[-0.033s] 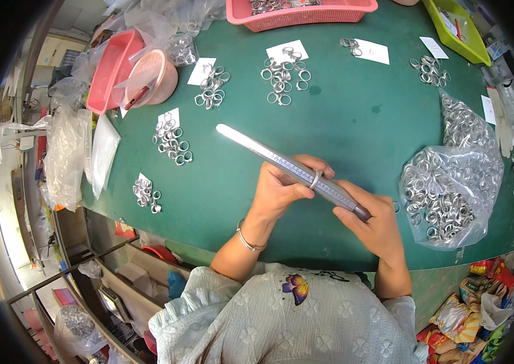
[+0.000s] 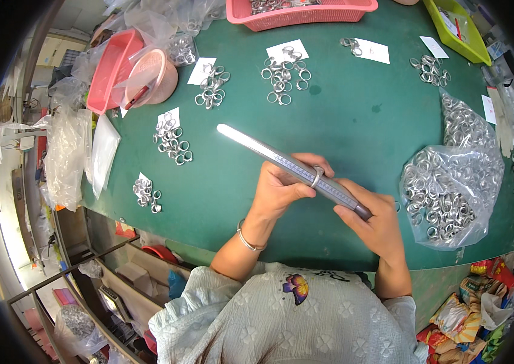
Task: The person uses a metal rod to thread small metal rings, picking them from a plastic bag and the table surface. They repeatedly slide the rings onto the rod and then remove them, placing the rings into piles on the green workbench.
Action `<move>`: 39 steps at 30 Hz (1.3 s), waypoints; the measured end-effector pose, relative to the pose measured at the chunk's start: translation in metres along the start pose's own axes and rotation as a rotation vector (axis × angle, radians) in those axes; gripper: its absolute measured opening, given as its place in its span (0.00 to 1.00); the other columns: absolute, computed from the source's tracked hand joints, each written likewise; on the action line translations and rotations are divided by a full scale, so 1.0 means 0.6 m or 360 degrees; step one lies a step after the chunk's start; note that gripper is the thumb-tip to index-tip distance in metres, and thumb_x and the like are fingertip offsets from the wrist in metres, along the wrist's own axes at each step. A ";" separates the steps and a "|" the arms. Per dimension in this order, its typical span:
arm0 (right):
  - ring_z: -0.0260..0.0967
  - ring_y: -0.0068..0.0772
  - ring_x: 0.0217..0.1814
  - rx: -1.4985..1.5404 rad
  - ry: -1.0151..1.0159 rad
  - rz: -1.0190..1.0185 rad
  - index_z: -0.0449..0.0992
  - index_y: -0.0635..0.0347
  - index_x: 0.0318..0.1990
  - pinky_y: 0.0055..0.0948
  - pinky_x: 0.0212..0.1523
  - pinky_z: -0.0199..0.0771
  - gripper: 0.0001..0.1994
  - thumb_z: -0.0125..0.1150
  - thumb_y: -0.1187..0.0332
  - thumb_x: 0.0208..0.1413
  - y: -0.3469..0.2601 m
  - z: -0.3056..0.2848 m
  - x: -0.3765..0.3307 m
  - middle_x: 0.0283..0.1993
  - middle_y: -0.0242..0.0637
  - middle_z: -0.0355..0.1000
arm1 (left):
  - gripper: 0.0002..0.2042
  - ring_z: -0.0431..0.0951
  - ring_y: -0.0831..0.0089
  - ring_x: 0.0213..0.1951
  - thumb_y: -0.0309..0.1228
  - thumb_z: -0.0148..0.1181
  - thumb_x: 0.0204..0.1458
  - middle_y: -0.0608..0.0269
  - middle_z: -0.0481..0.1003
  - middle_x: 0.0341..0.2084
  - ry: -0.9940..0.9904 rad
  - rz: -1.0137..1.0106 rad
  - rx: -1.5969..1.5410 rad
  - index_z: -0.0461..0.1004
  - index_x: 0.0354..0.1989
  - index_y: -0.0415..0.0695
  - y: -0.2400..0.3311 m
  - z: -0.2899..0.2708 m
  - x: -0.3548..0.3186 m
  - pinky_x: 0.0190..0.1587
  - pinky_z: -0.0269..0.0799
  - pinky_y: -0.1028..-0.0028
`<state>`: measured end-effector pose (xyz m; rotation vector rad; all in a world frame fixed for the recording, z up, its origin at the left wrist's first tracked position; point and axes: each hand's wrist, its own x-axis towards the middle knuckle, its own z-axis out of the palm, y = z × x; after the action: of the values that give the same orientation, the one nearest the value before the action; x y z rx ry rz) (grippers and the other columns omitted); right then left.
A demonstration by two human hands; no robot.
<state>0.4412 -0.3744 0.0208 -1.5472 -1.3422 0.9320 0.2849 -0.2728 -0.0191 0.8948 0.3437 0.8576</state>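
A tapered metal ring mandrel with scale marks slants above the green table, its thin tip pointing far left. My right hand is closed round the dark thick end. A silver ring encircles the mandrel toward that end, and my left hand pinches it between thumb and fingers. Its fingertips behind the mandrel are partly hidden. To the right of my hands lies a clear plastic bag full of similar rings.
Small ring piles lie beside white paper slips across the green table. Far back stands a pink basket; a green tray is at far right. A pink bucket and a pink tray stand left.
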 end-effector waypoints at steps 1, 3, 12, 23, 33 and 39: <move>0.65 0.33 0.16 -0.0015 -0.0001 -0.0007 0.74 0.59 0.43 0.27 0.19 0.65 0.17 0.65 0.68 0.42 -0.001 0.000 0.000 0.21 0.39 0.70 | 0.18 0.75 0.66 0.38 0.30 0.70 0.36 0.52 0.75 0.33 0.0022 -0.0038 -0.0026 0.75 0.36 0.35 0.001 0.002 -0.001 0.42 0.71 0.69; 0.64 0.32 0.15 -0.0048 -0.0004 -0.0024 0.74 0.58 0.43 0.27 0.18 0.64 0.17 0.65 0.69 0.42 -0.003 -0.001 0.000 0.19 0.38 0.69 | 0.18 0.75 0.66 0.38 0.30 0.70 0.36 0.52 0.75 0.34 -0.0069 0.0054 0.0021 0.75 0.36 0.34 -0.006 -0.008 -0.001 0.42 0.71 0.69; 0.63 0.31 0.13 -0.0382 0.0271 -0.0370 0.74 0.57 0.40 0.28 0.15 0.61 0.15 0.66 0.69 0.42 0.012 0.015 0.002 0.16 0.34 0.67 | 0.17 0.75 0.64 0.39 0.30 0.68 0.39 0.51 0.75 0.35 -0.0024 0.0025 0.0045 0.74 0.37 0.34 -0.011 -0.011 -0.005 0.43 0.72 0.69; 0.59 0.27 0.13 -0.0039 0.0055 -0.0195 0.74 0.61 0.40 0.24 0.16 0.59 0.14 0.64 0.70 0.44 0.020 0.013 0.002 0.17 0.34 0.65 | 0.18 0.74 0.66 0.39 0.30 0.68 0.40 0.53 0.73 0.34 -0.0138 -0.0019 0.0072 0.73 0.38 0.33 -0.001 -0.013 0.001 0.42 0.70 0.70; 0.61 0.20 0.17 0.0481 -0.0301 -0.0075 0.74 0.65 0.40 0.20 0.19 0.60 0.14 0.63 0.72 0.45 0.013 -0.004 0.000 0.19 0.34 0.66 | 0.21 0.71 0.66 0.34 0.43 0.65 0.42 0.53 0.74 0.31 -0.0180 0.0597 0.0881 0.73 0.31 0.33 0.015 0.011 -0.018 0.34 0.67 0.72; 0.61 0.28 0.14 0.0162 -0.0131 -0.0311 0.74 0.62 0.37 0.24 0.17 0.61 0.13 0.65 0.71 0.42 0.013 0.008 0.000 0.17 0.34 0.65 | 0.20 0.71 0.65 0.35 0.41 0.63 0.44 0.52 0.74 0.31 -0.0071 0.0611 0.0862 0.73 0.31 0.33 0.019 0.020 -0.027 0.35 0.67 0.71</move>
<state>0.4393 -0.3744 0.0117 -1.2877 -1.4521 0.9341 0.2760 -0.2879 -0.0039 1.5144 0.3788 1.1174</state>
